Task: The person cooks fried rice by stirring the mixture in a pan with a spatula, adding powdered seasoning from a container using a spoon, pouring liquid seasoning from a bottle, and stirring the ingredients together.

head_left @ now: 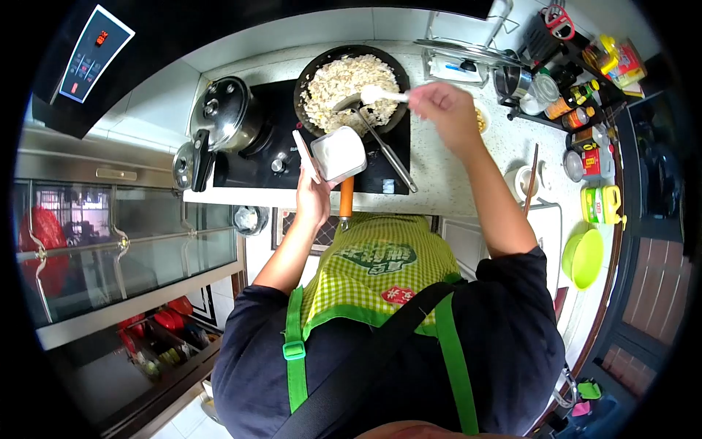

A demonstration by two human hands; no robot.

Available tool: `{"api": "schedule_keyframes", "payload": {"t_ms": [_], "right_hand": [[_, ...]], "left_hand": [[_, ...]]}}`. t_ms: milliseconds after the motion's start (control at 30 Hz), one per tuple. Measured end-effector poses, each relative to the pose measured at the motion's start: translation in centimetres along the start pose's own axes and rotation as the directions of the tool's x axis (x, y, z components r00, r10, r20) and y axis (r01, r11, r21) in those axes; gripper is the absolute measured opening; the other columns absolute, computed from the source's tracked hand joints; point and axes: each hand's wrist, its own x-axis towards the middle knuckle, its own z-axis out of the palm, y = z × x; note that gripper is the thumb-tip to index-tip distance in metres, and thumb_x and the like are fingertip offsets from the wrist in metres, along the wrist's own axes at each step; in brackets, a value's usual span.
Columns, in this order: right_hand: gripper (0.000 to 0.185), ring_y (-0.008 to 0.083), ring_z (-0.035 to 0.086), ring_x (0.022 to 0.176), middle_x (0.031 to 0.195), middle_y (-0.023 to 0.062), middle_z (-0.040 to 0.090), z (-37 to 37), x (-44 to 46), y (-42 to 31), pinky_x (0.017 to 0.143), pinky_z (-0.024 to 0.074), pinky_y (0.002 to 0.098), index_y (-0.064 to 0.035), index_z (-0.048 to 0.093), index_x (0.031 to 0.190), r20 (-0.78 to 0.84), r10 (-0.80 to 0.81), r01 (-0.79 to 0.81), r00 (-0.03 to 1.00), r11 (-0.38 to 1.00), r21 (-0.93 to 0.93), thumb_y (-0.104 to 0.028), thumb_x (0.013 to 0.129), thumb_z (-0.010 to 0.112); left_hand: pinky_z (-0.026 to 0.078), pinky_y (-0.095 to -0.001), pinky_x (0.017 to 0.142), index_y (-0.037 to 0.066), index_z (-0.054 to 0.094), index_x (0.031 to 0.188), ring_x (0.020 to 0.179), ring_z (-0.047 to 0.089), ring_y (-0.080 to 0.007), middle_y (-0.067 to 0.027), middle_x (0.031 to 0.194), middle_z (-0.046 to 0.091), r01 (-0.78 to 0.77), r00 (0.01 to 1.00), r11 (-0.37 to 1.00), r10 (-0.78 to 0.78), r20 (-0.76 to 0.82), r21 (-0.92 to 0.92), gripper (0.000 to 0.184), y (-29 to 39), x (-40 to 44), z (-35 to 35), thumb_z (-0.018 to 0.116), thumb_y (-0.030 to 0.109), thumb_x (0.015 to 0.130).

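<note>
My left hand (313, 196) is closed around a small white container (342, 170) with its lid flipped up, and white powder shows inside. In my right hand (444, 110) is a small white spoon (395, 96) heaped with white powder, held above the wok (298, 94). Fried rice (347, 77) in pale, light brown bits fills the wok. A metal spatula (391, 156) rests with its blade in the rice and its handle toward me. The wok's orange handle (346, 196) sticks out below the container.
A pressure cooker (223, 113) stands left of the wok on the black cooktop (252, 170). To the right are a bowl of yellow bits (480, 121), a white cup (523, 183) with chopsticks, a rack of sauce bottles (567, 102), an oil jug (601, 205) and a green basin (583, 258).
</note>
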Motion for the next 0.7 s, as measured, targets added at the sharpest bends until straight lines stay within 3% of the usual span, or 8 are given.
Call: {"api": "schedule_keyframes", "payload": {"t_ms": [200, 300, 367, 400, 467, 533, 567, 700], "right_hand": [[0.017, 0.0084, 0.060, 0.072, 0.084, 0.0073, 0.068, 0.6, -5.6, -1.2, 0.064, 0.0473, 0.0224, 0.0015, 0.066, 0.098, 0.216, -0.042, 0.100, 0.976, 0.959, -0.266, -0.009, 0.085, 0.064], [0.022, 0.0102, 0.060, 0.069, 0.082, 0.0102, 0.068, -0.9, -7.5, -3.1, 0.061, 0.0461, 0.0235, 0.0002, 0.066, 0.101, 0.067, -0.136, 0.151, 0.988, 0.917, -0.368, -0.016, 0.087, 0.062], [0.027, 0.0101, 0.058, 0.076, 0.093, 0.0076, 0.066, -2.7, -8.6, -3.4, 0.066, 0.0452, 0.0238, -0.0052, 0.062, 0.112, -0.079, -0.076, 0.055, 0.994, 0.970, -0.238, -0.016, 0.088, 0.061], [0.032, 0.0099, 0.058, 0.083, 0.100, 0.0066, 0.065, -3.7, -9.0, -3.2, 0.071, 0.0449, 0.0240, -0.0076, 0.060, 0.118, -0.125, -0.054, 0.037, 0.991, 0.990, -0.137, -0.015, 0.087, 0.060], [0.075, 0.0190, 0.046, 0.117, 0.131, 0.0110, 0.047, -6.1, -10.5, -3.0, 0.094, 0.0387, 0.0339, -0.0096, 0.029, 0.142, 0.081, -0.074, 0.088, 0.994, 0.977, -0.194, -0.018, 0.079, 0.070], [0.100, 0.0260, 0.042, 0.123, 0.135, 0.0151, 0.042, -6.3, -12.2, -3.5, 0.101, 0.0350, 0.0377, -0.0072, 0.019, 0.145, 0.128, -0.162, 0.200, 0.978, 0.899, -0.390, -0.024, 0.068, 0.080], [0.113, 0.0284, 0.042, 0.125, 0.137, 0.0180, 0.040, -6.5, -12.7, -3.7, 0.104, 0.0330, 0.0387, -0.0056, 0.015, 0.145, 0.149, -0.094, 0.152, 0.984, 0.878, -0.453, -0.028, 0.059, 0.085], [0.106, 0.0271, 0.046, 0.121, 0.137, 0.0189, 0.039, -8.3, -13.9, -3.2, 0.101, 0.0370, 0.0372, -0.0050, 0.019, 0.144, 0.044, -0.087, 0.097, 0.995, 0.913, -0.396, -0.023, 0.062, 0.083]], "left_hand": [[0.040, -0.0432, 0.098, 0.006, 0.038, 0.131, 0.119, 0.049, -0.0247, -0.0094, 0.129, 0.050, 0.140, 0.978, 0.990, -0.134, 0.160, -0.025, 0.050, -1.0, 0.0, 3.5, 0.030, 0.043, 0.098], [0.037, -0.0435, 0.101, 0.004, 0.036, 0.135, 0.122, 0.047, -0.0259, -0.0114, 0.133, 0.047, 0.215, 0.948, 0.977, -0.211, 0.237, 0.010, 0.058, -0.7, -0.6, 6.8, 0.027, 0.048, 0.098], [0.037, -0.0443, 0.101, 0.003, 0.038, 0.133, 0.121, 0.048, -0.0256, -0.0112, 0.131, 0.049, 0.251, 0.922, 0.967, -0.250, 0.296, 0.034, 0.060, -0.8, -0.9, 8.3, 0.027, 0.049, 0.097], [0.036, -0.0447, 0.101, 0.003, 0.039, 0.132, 0.120, 0.048, -0.0255, -0.0112, 0.131, 0.049, 0.259, 0.912, 0.965, -0.261, 0.318, 0.048, 0.060, -0.8, -1.1, 9.0, 0.027, 0.050, 0.097], [0.037, -0.0446, 0.100, 0.002, 0.042, 0.130, 0.119, 0.050, -0.0254, -0.0113, 0.128, 0.051, 0.280, 0.896, 0.956, -0.291, 0.334, 0.082, 0.060, -1.2, -1.1, 10.2, 0.026, 0.050, 0.097], [0.039, -0.0444, 0.099, 0.002, 0.042, 0.129, 0.118, 0.050, -0.0256, -0.0116, 0.128, 0.052, 0.322, 0.878, 0.942, -0.336, 0.341, 0.097, 0.059, -1.6, -1.3, 12.3, 0.026, 0.050, 0.097], [0.039, -0.0444, 0.099, 0.002, 0.042, 0.129, 0.118, 0.050, -0.0256, -0.0116, 0.128, 0.052, 0.332, 0.866, 0.938, -0.347, 0.361, 0.104, 0.059, -1.9, -1.2, 13.0, 0.026, 0.050, 0.097], [0.043, -0.0453, 0.094, 0.002, 0.034, 0.134, 0.119, 0.049, -0.0286, -0.0134, 0.132, 0.046, 0.393, 0.789, 0.904, -0.424, 0.444, 0.166, 0.061, -2.3, -1.7, 16.7, 0.028, 0.050, 0.096]]}}
